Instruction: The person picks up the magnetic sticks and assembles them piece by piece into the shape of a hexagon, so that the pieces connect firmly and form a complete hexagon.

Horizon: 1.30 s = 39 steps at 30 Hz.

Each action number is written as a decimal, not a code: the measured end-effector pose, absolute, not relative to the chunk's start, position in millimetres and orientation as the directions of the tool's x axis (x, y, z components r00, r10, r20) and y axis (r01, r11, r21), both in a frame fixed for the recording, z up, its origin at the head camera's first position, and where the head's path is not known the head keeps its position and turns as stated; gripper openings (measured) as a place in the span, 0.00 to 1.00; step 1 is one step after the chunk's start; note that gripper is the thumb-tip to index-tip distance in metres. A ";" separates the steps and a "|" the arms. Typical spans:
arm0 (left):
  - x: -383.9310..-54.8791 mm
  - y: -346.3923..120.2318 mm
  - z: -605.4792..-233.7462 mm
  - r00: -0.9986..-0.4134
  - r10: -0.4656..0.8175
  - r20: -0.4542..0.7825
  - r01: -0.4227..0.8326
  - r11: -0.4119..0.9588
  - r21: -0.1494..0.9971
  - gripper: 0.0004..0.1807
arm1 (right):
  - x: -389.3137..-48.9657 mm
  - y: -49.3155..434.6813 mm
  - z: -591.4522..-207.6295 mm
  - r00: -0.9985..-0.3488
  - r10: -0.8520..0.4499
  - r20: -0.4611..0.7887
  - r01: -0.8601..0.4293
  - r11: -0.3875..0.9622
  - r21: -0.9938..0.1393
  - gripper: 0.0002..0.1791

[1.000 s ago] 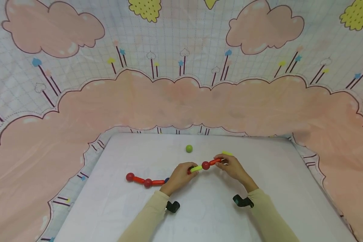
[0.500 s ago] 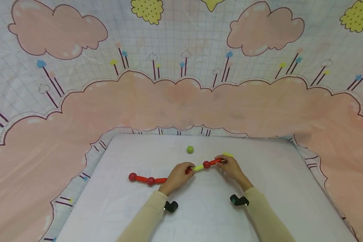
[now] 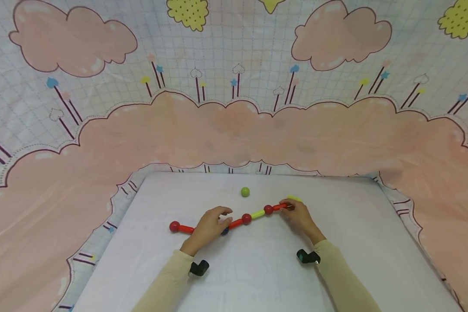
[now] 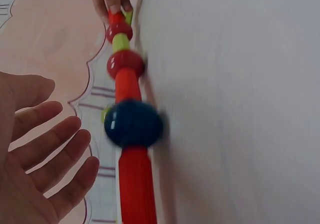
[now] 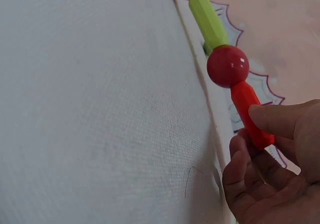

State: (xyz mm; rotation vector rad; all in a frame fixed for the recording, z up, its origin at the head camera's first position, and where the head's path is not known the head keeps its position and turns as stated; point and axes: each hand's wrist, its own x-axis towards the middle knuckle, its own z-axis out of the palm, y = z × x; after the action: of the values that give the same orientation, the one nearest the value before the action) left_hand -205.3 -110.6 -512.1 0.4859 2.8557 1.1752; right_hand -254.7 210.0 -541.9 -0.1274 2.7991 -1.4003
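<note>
A chain of balls and rods, likely a magnetic building toy, runs across the table. Its left end is a red ball (image 3: 174,226) joined to a red rod (image 3: 186,229). My left hand (image 3: 207,227) hovers over the chain in the head view, fingers spread, hiding part of it. In the left wrist view that hand stands apart, beside a blue ball (image 4: 134,123). Past the blue ball come a red rod (image 3: 235,223), a red ball (image 3: 246,219), a yellow-green rod (image 3: 258,214) and another red ball (image 3: 268,209). My right hand (image 3: 299,219) pinches the red end rod (image 5: 246,104) between thumb and fingers.
A loose green ball (image 3: 245,192) lies toward the back of the white table (image 3: 273,268). Behind my right hand a yellow-green rod (image 3: 294,198) shows partly. A patterned cloth (image 3: 234,134) hangs behind the table and down its sides.
My left hand has let go of the chain near its middle red ball and moved left, uncovering the red rod beside it. My right hand keeps its pinch on the end rod.
</note>
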 end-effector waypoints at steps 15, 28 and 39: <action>-203.5 -165.5 -507.0 -0.943 0.318 -0.095 0.215 0.803 0.556 0.21 | -253.3 211.1 -541.4 -0.999 -0.041 0.010 -0.033 0.611 -0.791 0.15; -214.5 -177.3 -522.8 -0.915 0.402 -0.038 0.316 0.771 0.553 0.09 | -253.6 211.0 -542.7 -1.000 -0.023 -0.014 -0.003 0.616 -0.788 0.15; -222.4 -175.8 -523.4 -0.965 0.262 -0.010 0.227 0.855 0.466 0.11 | -251.6 213.6 -545.5 -1.000 -0.025 0.001 -0.017 0.618 -0.786 0.14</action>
State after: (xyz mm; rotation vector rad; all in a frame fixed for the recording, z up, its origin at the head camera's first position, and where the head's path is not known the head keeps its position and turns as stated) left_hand -222.4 -175.8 -523.4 0.3905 2.9552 0.7293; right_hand -251.6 213.6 -545.5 -0.0366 2.8172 -1.3674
